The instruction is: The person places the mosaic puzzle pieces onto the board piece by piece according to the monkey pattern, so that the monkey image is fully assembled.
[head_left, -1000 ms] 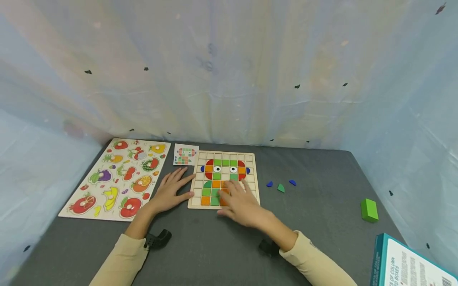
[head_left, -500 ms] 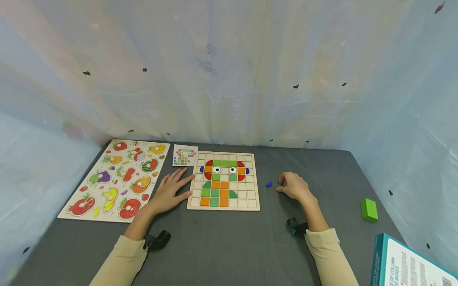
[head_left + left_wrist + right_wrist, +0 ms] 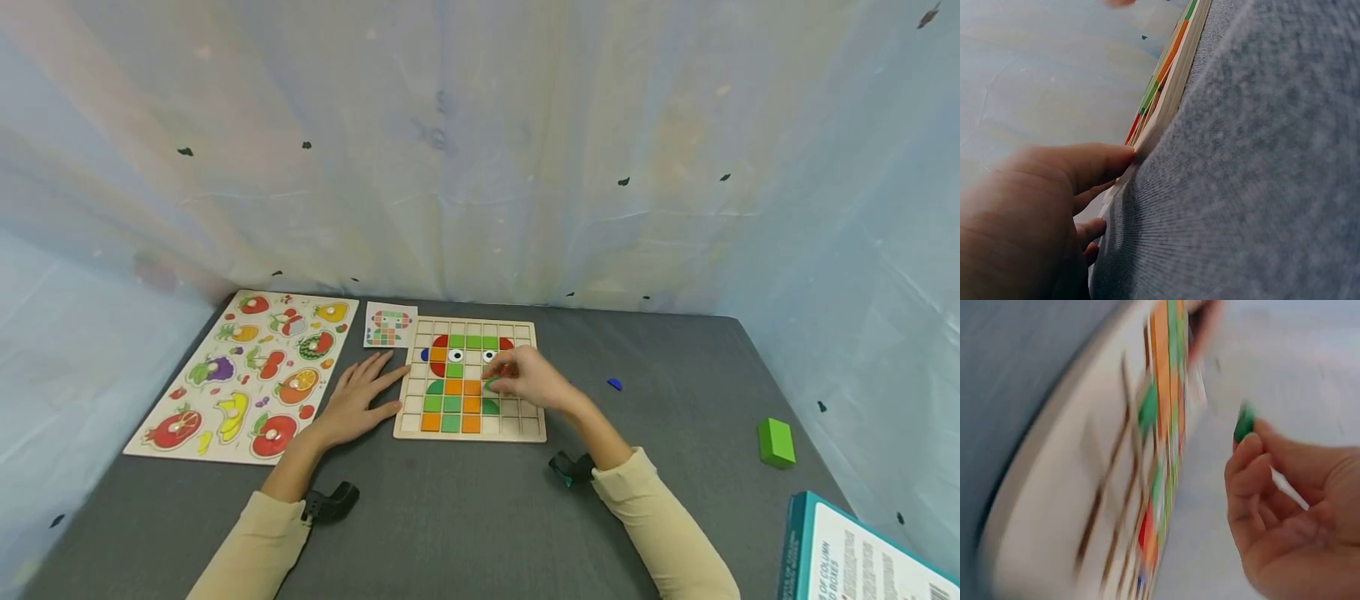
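Note:
A wooden grid board point(image 3: 522, 429) holds several coloured tiles in the shape of an animal with two round eyes. Between thumb and fingers, my right hand point(image 3: 528, 379) pinches a small green quarter-round tile point(image 3: 1244, 423) over the right half of the board. Fingers spread, my left hand point(image 3: 356, 406) lies at the board's left edge, and in the left wrist view a fingertip touches that edge. Another green rounded tile point(image 3: 490, 407) sits in the grid just below the right hand. On the table right of the board lies a blue half-round tile point(image 3: 615, 384).
A picture card point(image 3: 389, 325) lies at the board's upper left corner. Farther left is a fruit puzzle board point(image 3: 251, 379). A green block point(image 3: 776, 442) and a teal-and-white box point(image 3: 870, 554) stand on the right.
My right hand picked up the green tile from the table on the right and carried it left over the board. My left hand has stayed in place.

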Action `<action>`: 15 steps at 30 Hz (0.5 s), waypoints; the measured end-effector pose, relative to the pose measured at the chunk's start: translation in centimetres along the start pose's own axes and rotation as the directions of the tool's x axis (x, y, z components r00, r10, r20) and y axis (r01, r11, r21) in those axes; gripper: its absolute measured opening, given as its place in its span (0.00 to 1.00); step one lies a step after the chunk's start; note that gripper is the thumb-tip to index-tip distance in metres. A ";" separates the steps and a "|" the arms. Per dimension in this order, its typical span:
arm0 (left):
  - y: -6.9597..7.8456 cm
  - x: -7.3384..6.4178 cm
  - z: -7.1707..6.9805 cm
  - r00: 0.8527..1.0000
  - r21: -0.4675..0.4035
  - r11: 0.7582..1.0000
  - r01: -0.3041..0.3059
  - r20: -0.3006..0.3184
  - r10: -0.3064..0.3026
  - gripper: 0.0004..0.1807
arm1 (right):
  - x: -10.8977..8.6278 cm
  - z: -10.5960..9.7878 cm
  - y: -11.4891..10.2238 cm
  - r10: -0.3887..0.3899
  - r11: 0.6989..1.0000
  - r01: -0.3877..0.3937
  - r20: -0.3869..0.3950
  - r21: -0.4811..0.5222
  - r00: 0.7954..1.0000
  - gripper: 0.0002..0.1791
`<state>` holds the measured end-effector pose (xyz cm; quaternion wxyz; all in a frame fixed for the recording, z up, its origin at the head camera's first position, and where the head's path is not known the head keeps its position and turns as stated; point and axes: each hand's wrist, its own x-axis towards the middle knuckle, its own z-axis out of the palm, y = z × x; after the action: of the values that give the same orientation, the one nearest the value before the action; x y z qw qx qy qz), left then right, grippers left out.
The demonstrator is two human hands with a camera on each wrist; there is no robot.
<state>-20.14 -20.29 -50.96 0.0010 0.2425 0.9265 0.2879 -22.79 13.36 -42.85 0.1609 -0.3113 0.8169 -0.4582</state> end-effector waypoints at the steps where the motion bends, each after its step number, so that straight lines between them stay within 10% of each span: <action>1: 0.0 0.0 0.0 1.000 -0.003 1.000 -0.002 0.002 0.002 0.36 | 1.0 0.8 -0.5 -0.042 0.999 0.042 0.062 0.004 0.997 0.08; 8: 0.1 0.1 -0.3 1.000 -0.025 1.000 0.004 0.004 -0.004 0.36 | 6.2 6.1 -3.4 -0.122 0.988 0.146 0.347 -0.044 0.930 0.09; 15: 0.2 0.0 -0.2 1.000 -0.031 1.000 0.003 0.005 -0.003 0.36 | 6.7 8.5 -3.5 -0.119 0.961 0.197 0.353 -0.195 0.928 0.12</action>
<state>-20.06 -20.26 -50.66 0.0076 0.2416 0.9223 0.3016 -21.93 2.12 -44.18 0.2242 -0.4667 0.7960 -0.3134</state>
